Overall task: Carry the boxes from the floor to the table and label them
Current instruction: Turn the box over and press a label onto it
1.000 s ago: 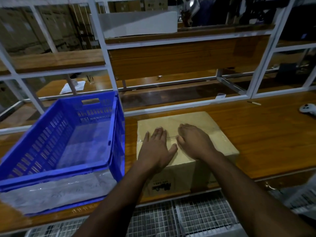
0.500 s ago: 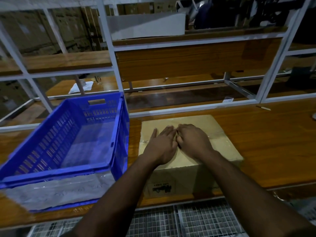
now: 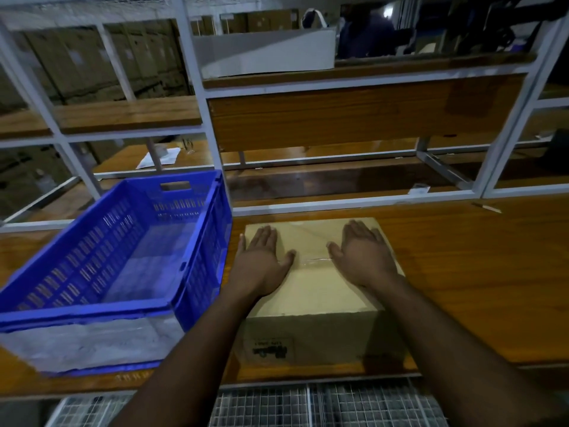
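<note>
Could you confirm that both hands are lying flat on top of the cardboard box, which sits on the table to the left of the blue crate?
Not quite: the head view shows the cardboard box to the right of the blue crate, not the left. The rest holds: the left hand and right hand lie flat on its top, on the table.

tan box (image 3: 311,291) — blue slotted crate (image 3: 172,291) — orange-brown table (image 3: 480,272).

No legible text anywhere. Cardboard box (image 3: 311,291) has a small label (image 3: 270,349) on its near face, low left: dark print plus a black graphic, too blurred to read. Blue crate (image 3: 197,251) left of box: no readable markings.
</note>
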